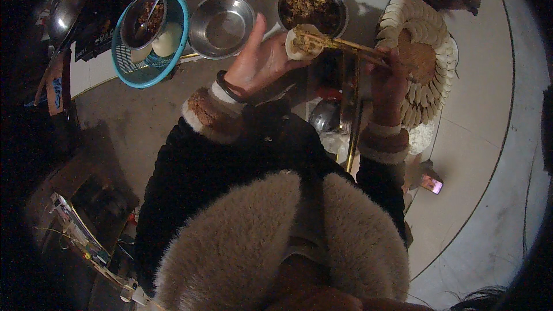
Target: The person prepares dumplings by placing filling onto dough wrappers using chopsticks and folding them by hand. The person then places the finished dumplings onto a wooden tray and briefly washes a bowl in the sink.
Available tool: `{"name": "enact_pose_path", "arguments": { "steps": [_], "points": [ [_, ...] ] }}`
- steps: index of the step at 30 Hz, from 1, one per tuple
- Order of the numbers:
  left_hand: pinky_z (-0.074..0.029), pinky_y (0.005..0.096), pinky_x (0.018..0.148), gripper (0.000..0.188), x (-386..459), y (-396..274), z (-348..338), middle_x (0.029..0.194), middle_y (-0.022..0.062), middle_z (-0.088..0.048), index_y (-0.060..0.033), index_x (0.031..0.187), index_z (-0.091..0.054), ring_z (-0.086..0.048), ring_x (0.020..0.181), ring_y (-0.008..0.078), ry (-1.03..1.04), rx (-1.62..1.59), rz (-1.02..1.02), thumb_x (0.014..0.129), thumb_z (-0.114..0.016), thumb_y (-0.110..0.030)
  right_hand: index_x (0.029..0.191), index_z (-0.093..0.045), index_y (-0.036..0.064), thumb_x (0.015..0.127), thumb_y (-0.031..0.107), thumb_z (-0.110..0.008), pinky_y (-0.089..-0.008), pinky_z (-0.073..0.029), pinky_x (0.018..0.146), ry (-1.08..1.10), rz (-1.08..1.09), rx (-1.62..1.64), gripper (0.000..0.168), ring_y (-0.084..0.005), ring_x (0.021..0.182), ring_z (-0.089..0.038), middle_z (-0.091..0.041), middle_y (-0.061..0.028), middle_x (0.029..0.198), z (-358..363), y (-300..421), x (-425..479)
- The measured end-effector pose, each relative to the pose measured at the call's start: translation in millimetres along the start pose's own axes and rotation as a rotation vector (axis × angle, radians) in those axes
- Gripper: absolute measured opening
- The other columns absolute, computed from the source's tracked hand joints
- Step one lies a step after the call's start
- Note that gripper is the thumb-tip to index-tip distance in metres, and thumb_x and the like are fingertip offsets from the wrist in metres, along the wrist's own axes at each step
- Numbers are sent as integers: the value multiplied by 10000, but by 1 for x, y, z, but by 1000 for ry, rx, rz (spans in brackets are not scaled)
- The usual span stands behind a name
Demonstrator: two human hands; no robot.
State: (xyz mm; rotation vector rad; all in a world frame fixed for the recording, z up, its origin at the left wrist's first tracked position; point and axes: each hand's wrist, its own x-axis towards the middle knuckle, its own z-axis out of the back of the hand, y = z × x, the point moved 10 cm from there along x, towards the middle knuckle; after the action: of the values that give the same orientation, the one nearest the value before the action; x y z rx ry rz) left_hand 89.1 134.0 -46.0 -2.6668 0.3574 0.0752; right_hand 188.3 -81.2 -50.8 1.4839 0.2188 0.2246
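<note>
A round dumpling wrapper rests on the fingers of my left hand, whose thumb points up and away from it. Brown-green filling lies on the wrapper, touched by the tips of a pair of wooden chopsticks. My right hand grips the chopsticks' other end and is partly in shadow. Just beyond the wrapper stands a steel bowl holding more chopped filling. Beside my right hand, folded dumplings overlap in rings around a brown round board.
An unfilled steel bowl stands left of the filling bowl. A blue plastic basket holds a smaller bowl with a spoon and pale round items. White flour and a lit phone lie at the right.
</note>
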Motion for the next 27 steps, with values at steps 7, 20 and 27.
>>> {"name": "enact_pose_path", "arguments": {
  "steps": [7,20,27],
  "points": [
    [-242,433,1111,1007,2,9,13,1427,209,-322,64,1390,-226,-332,1322,309,-17,-105,45,805,-385,-740,1071,-563,20,860,43,-560,-276,-509,670,0,70,29,212,-167,829,-600,-618,-85,957,-2,21,-1],
    [-340,442,1040,1044,-6,-6,36,1391,230,-367,54,1385,-249,-387,1283,324,-93,-282,-39,770,-397,-776,965,-634,24,931,158,-512,-308,-479,754,44,750,-604,185,-183,827,-598,-644,-92,930,-67,48,7],
    [-295,450,1050,983,-9,-6,47,1362,194,-414,40,1367,-292,-396,1269,303,-183,-328,-100,796,-395,-753,963,-648,25,930,170,-515,-289,-477,751,119,174,-290,200,-158,811,-592,-646,-76,908,-26,9,32]
  ]
}}
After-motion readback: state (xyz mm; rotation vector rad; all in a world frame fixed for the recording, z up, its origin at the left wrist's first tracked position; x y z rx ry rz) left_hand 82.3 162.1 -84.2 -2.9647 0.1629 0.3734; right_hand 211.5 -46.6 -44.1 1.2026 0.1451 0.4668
